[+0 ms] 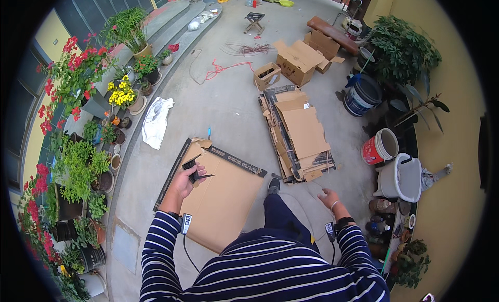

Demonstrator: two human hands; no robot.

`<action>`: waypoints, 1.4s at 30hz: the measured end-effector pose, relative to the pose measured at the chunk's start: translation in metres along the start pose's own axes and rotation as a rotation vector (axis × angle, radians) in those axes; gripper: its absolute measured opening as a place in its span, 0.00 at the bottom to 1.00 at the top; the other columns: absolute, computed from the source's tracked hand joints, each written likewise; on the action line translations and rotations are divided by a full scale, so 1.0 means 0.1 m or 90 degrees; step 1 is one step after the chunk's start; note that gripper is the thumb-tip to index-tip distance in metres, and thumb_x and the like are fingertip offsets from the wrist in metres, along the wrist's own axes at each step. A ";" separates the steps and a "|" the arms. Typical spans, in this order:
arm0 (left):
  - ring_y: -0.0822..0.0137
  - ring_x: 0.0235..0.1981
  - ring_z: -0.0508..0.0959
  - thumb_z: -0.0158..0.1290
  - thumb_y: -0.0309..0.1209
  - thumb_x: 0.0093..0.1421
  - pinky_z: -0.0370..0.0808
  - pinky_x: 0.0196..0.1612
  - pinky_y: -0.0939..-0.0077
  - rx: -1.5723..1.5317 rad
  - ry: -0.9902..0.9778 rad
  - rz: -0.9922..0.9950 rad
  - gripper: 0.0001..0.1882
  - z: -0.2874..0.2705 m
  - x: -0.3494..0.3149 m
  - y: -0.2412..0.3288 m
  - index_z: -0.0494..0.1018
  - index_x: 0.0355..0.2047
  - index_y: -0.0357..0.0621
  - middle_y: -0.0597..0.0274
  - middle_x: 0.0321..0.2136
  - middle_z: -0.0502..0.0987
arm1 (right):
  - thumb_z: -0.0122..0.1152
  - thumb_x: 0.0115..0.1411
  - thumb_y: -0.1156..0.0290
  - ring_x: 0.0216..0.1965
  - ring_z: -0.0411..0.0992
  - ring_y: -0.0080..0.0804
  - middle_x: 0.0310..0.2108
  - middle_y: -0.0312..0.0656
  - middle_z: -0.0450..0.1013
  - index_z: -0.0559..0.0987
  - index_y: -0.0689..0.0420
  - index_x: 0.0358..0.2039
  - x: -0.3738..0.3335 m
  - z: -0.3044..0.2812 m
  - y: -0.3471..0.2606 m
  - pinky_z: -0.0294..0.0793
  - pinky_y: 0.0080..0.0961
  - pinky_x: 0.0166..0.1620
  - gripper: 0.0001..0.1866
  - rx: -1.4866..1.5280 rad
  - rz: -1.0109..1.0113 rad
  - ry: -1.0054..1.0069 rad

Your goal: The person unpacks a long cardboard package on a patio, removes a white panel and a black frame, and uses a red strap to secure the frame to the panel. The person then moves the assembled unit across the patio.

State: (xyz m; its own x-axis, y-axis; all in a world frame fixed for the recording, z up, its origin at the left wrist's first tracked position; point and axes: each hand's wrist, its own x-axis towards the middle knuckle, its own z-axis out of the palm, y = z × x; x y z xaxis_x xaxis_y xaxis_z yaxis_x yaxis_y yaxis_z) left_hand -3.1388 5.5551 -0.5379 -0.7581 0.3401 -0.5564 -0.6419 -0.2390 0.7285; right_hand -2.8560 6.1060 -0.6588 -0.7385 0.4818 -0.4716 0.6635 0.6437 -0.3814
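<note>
My left hand (183, 181) is closed round a black angular piece (195, 173) with thin pointed ends; its exact kind is unclear. Beneath that hand a large flat sheet of brown cardboard (223, 193) with black printed edges lies on the ground. My right hand (328, 198) hangs empty, fingers partly stretched out, touching nothing. A stack of flattened cardboard (306, 128) rests ahead of it. One dark shoe (274, 185) of mine stands between the sheet and the stack. Just past the sheet's far corner lies a slim blue object (209, 132), too small to name.
Open cardboard boxes (297, 60) stand beyond the stack, near a small folding stool (254, 21). Red cord (223, 68) and a white cloth (157, 123) lie on the ground. Potted plants (99, 162) line the left; buckets (362, 96) and a white tub (397, 177) line the right.
</note>
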 end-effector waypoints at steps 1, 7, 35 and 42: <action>0.56 0.47 0.79 0.51 0.30 0.65 0.78 0.49 0.54 0.006 -0.001 -0.020 0.16 0.20 0.22 0.06 0.68 0.52 0.39 0.50 0.46 0.77 | 0.68 0.55 0.54 0.52 0.74 0.47 0.52 0.54 0.74 0.75 0.61 0.55 0.19 -0.05 -0.10 0.72 0.34 0.56 0.32 0.041 -0.032 0.004; 0.56 0.51 0.77 0.52 0.28 0.64 0.77 0.48 0.54 0.067 -0.115 -0.066 0.17 1.44 1.43 0.49 0.68 0.53 0.41 0.51 0.48 0.76 | 0.68 0.57 0.56 0.43 0.79 0.42 0.47 0.55 0.77 0.74 0.64 0.56 1.28 -0.64 -1.31 0.78 0.31 0.47 0.32 0.218 -0.155 -0.050; 0.64 0.40 0.79 0.50 0.44 0.69 0.79 0.41 0.68 0.096 -0.242 -0.279 0.20 2.08 6.33 2.89 0.62 0.49 0.41 0.56 0.42 0.76 | 0.71 0.51 0.64 0.34 0.79 0.41 0.33 0.46 0.77 0.78 0.59 0.41 5.54 -1.20 -6.18 0.78 0.32 0.40 0.19 0.192 -0.386 -0.056; 0.59 0.47 0.77 0.50 0.45 0.68 0.77 0.50 0.59 0.171 -0.210 -0.298 0.24 2.02 7.02 3.50 0.56 0.55 0.44 0.53 0.50 0.71 | 0.71 0.50 0.65 0.34 0.79 0.40 0.32 0.50 0.79 0.79 0.61 0.39 6.25 -1.25 -6.79 0.77 0.31 0.41 0.18 0.240 -0.367 -0.044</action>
State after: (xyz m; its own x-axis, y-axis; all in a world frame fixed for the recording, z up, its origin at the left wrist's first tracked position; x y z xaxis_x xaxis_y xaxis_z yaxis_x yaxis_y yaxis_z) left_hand -3.8727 5.8939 -0.5925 -0.3016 0.6259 -0.7192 -0.8136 0.2244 0.5364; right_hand -3.7831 6.0447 -0.5954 -0.9847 0.0777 -0.1561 0.1735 0.5286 -0.8309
